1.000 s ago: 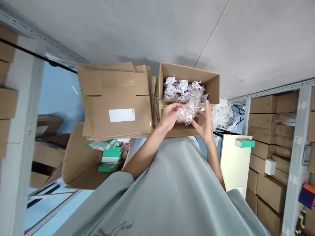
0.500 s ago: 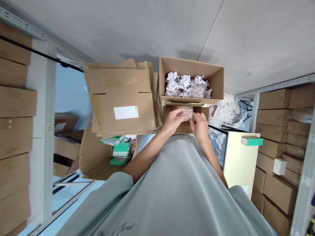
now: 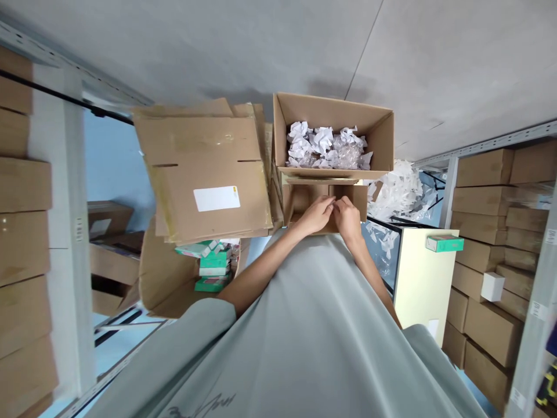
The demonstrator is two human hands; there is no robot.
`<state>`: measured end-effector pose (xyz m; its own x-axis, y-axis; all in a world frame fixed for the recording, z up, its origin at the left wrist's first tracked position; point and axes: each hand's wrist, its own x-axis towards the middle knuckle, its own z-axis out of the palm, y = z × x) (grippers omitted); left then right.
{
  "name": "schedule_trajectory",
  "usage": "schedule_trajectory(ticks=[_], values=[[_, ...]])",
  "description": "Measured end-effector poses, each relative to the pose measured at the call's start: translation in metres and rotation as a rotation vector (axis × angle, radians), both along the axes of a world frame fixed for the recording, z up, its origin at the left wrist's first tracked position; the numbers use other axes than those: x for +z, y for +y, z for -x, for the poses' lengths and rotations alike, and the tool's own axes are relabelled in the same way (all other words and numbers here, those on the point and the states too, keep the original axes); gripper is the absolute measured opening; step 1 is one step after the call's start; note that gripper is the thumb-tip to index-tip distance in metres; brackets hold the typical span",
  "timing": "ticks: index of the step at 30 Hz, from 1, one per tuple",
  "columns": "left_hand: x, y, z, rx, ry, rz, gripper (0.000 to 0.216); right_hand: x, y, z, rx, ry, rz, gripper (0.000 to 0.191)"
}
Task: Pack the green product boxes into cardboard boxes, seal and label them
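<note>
My left hand (image 3: 318, 213) and my right hand (image 3: 347, 216) meet fingertip to fingertip, fingers curled, inside a small open cardboard box (image 3: 299, 202) in front of my grey shirt. The crumpled clear plastic they were squeezing is almost wholly hidden between them. Just beyond stands a larger open carton (image 3: 334, 112) filled with crumpled white paper and clear wrap (image 3: 324, 148).
A stack of flattened cartons (image 3: 204, 174) lies to the left, above green packets (image 3: 209, 268) in a tipped box. To the right are loose white paper (image 3: 395, 191), a cream cabinet (image 3: 416, 278) bearing a green packet (image 3: 444, 242), and shelves of cartons (image 3: 487, 232).
The hands came down from in front of the large carton into the small box and closed together. The plastic wad shrank from a loose bundle to something hidden in the fingers.
</note>
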<state>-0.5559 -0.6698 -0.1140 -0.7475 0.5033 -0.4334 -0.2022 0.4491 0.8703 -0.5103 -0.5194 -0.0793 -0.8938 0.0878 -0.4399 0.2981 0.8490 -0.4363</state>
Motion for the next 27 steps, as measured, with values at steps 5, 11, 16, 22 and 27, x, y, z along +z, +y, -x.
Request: schedule_trajectory(ticks=[5, 11, 16, 22, 27], values=[[-0.001, -0.001, 0.0, -0.141, -0.048, 0.213, 0.053, 0.014, -0.015, 0.018, 0.051, -0.367, -0.29, 0.055], [0.005, -0.018, 0.005, -0.048, 0.019, 0.128, 0.048, 0.07, 0.005, 0.043, 0.039, -0.204, -0.264, 0.042], [0.019, -0.024, 0.01, 0.081, 0.03, 0.009, 0.044, 0.041, 0.048, 0.131, -0.053, 0.138, -0.197, 0.042], [0.042, -0.034, 0.021, 0.155, 0.035, -0.081, 0.042, -0.021, 0.075, 0.205, -0.094, -0.223, -0.17, 0.032], [0.053, -0.046, 0.023, 0.286, 0.073, -0.171, 0.05, 0.026, 0.097, 0.159, -0.144, 0.235, -0.146, 0.03]])
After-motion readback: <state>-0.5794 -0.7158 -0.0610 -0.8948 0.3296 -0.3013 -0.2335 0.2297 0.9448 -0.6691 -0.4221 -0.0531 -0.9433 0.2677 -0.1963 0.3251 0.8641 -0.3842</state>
